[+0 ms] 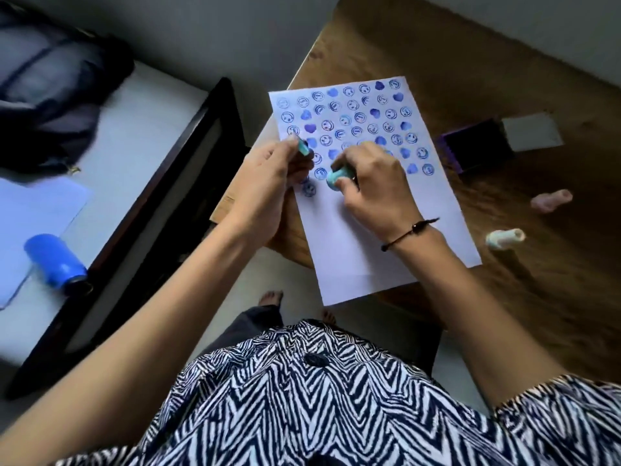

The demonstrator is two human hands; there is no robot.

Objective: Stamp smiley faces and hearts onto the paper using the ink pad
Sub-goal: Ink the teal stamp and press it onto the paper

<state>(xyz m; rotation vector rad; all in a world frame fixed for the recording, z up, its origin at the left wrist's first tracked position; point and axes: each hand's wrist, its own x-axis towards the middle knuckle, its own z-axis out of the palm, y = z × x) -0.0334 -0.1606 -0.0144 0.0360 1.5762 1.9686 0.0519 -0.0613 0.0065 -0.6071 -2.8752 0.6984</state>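
Observation:
A white paper (379, 243) lies on the wooden table (504, 297), its upper half covered with blue smiley faces and hearts. My left hand (268, 183) grips a small teal stamp (303, 147) at the paper's left edge, its inked end pointing up and right. Over the middle rows my right hand (373, 183) is closed on a second teal stamp (337, 178), whose round top faces me. The open ink pad (477, 146), dark with a purple rim and a white lid, sits right of the paper.
Two loose stamps lie right of the paper: a pink one (551, 200) and a pale green one (505, 237). A bed with a blue bottle (55, 262), a sheet (37, 210) and a dark bag (57, 92) stands to the left. The table's near edge runs under the paper.

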